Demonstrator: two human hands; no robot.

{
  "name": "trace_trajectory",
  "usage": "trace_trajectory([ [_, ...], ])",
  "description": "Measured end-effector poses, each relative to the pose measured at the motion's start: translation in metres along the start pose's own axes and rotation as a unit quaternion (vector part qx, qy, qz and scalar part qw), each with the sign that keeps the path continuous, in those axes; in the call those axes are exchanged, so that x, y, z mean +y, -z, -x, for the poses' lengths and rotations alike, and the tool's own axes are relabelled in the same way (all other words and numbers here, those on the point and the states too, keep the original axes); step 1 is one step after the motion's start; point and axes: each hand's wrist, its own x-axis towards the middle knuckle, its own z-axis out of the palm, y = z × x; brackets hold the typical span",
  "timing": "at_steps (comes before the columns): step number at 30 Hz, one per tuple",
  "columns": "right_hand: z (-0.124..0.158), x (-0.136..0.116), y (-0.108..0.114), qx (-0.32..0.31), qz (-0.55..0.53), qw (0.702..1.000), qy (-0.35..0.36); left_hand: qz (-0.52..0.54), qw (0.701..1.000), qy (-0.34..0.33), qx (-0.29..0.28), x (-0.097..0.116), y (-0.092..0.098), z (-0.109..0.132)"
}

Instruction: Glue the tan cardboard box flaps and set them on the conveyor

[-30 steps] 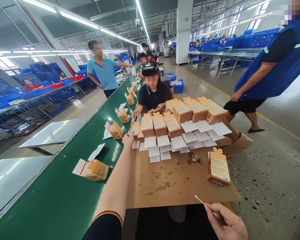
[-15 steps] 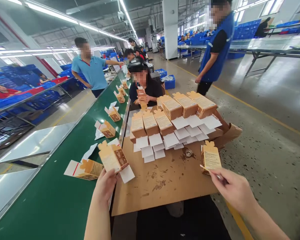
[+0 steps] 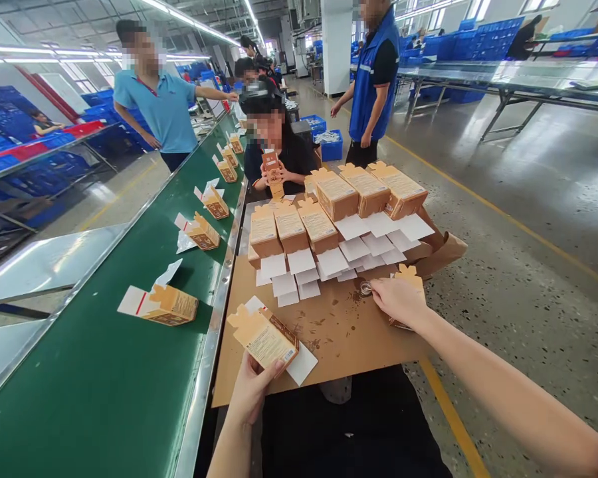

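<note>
My left hand (image 3: 252,385) is closed round the lower end of an open, tan and brown carton (image 3: 266,335), tilted over the near left of the cardboard sheet. Its top flap is scalloped, and a white flap sticks out at the lower right. With fingers pinched, my right hand (image 3: 398,299) reaches to a small round clear dish (image 3: 365,287). The thin cotton swab seen in it earlier is mostly hidden by the fingers now. Behind that hand stands another carton (image 3: 411,274), partly covered by it.
Similar cartons (image 3: 319,222) are stacked on the brown cardboard sheet (image 3: 329,358), white flaps toward me. At left, a green conveyor belt (image 3: 104,372) carries several open cartons (image 3: 174,307). A seated person (image 3: 284,149) opposite holds a carton. Two people stand farther off.
My right hand has moved left and away from me, from beside the right-hand carton to the small dish. My left hand has brought its carton right, from the belt's edge over the cardboard.
</note>
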Motion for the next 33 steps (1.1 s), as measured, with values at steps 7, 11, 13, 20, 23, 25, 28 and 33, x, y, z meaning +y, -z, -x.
trace_trajectory([
  [7,0.019,0.009,-0.020,0.135,-0.068,0.988,0.019,-0.019,0.999,-0.042,0.004,0.004,-0.017,-0.005],
  [11,0.055,-0.038,-0.071,0.235,-0.226,0.936,0.133,-0.035,0.998,-0.048,0.012,0.007,-0.027,-0.003],
  [13,0.071,-0.075,-0.101,0.245,-0.273,0.913,0.181,-0.052,0.997,-0.047,0.018,0.008,-0.030,-0.002],
  [20,0.087,-0.146,-0.158,0.231,-0.255,0.912,0.224,-0.078,0.996,-0.032,0.007,0.009,-0.027,-0.003],
  [23,0.084,-0.139,-0.160,0.215,-0.230,0.925,0.213,-0.073,0.997,-0.038,0.014,0.008,-0.027,-0.002],
  [25,0.082,-0.132,-0.157,0.217,-0.233,0.926,0.202,-0.071,0.996,-0.048,0.024,0.008,-0.029,0.000],
  [28,0.082,-0.122,-0.151,0.242,-0.271,0.915,0.176,-0.087,0.993,-0.070,0.029,0.006,-0.031,0.007],
  [33,0.096,-0.105,-0.140,0.284,-0.348,0.887,0.112,-0.192,0.969,-0.137,0.069,-0.008,-0.030,0.021],
])
